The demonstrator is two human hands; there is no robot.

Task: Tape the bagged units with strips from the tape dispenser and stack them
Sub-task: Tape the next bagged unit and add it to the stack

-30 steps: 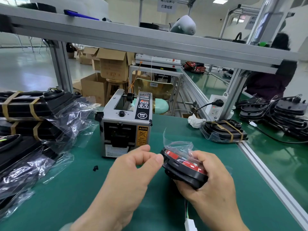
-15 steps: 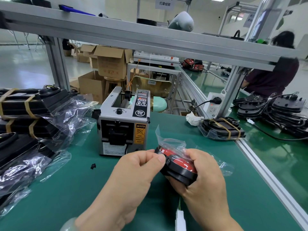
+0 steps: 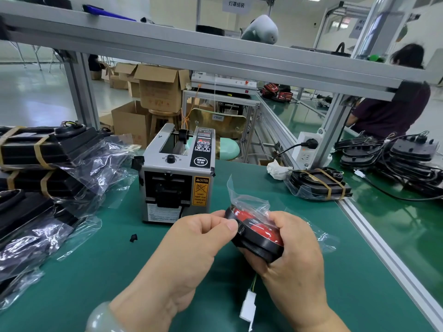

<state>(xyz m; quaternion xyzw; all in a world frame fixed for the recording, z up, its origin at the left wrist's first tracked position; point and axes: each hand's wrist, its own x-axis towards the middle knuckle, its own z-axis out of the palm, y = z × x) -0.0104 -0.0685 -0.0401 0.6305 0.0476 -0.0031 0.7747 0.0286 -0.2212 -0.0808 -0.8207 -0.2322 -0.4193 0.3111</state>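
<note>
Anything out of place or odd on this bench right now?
One small black scrap lies loose on the green mat by the front left corner of the grey tape dispenser; it looks like stray debris. Nothing else stands out.

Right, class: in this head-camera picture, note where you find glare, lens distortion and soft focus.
Head view, glare: white highlights on the clear bags at left and the glossy green bench at right. Head view, distortion: the frame posts lean, and the left hand and right hand loom large. Head view, focus: the bagged unit and tape dispenser are crisp; the far person looks softer.
</note>
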